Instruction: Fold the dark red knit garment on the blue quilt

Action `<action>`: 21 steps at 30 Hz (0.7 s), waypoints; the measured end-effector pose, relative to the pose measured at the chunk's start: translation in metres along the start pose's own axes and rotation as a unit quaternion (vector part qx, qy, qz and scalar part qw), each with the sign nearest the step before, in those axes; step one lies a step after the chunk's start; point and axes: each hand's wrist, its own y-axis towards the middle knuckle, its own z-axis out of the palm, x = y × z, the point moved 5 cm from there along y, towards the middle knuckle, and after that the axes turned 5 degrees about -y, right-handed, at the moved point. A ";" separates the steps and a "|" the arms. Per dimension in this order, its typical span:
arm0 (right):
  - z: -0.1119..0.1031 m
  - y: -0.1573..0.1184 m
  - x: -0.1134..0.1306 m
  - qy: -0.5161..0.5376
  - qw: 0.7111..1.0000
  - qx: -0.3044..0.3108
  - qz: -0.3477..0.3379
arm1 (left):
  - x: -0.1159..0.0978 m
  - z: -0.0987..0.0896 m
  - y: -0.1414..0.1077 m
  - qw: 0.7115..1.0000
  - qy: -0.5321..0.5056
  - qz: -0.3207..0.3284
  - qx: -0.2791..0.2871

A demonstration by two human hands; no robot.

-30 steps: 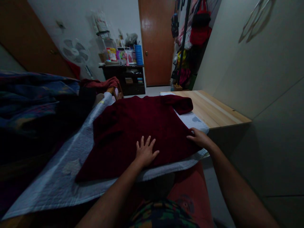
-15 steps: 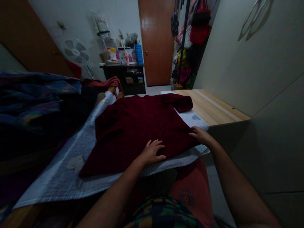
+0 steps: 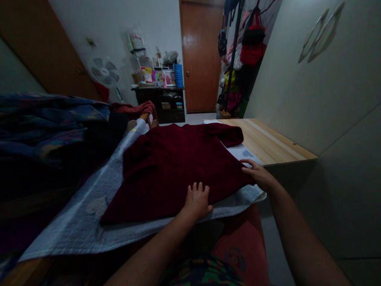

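Observation:
A dark maroon short-sleeved shirt lies spread over a white and pale blue quilted cloth, its lower hem towards me. My left hand rests on the shirt near the middle of that hem, fingers stretched forward and apart, the thumb by the hem. At the shirt's right side edge, close to the lower corner, my right hand has the fabric between thumb and fingers. Both sleeves lie out to the sides, and the right one is plainly visible beyond the side seam.
A pile of dark and blue patterned clothes is on the left. Beyond the cloth, a light wooden board meets a pale cabinet on the right. Farther back stand a fan, a black shelf and a brown door.
My left hand has drawn back from the shirt's surface to its lower hem, its fingers turned more forward. My right hand stays at the side edge. The view has tilted slightly upward.

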 end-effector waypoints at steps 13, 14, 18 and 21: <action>-0.012 0.013 -0.029 -0.336 0.935 -0.113 -0.033 | 0.026 -0.006 -0.018 0.995 -0.025 0.095 0.010; -0.011 0.012 -0.030 -0.380 0.917 -0.121 -0.029 | 0.027 -0.007 -0.021 0.995 -0.026 0.095 -0.007; -0.002 0.001 -0.019 -0.487 0.857 -0.169 -0.023 | 0.028 -0.011 -0.029 0.997 -0.010 0.063 -0.051; 0.025 -0.008 0.006 -0.460 0.853 -0.216 -0.119 | 0.028 -0.012 -0.030 0.997 -0.012 0.064 -0.036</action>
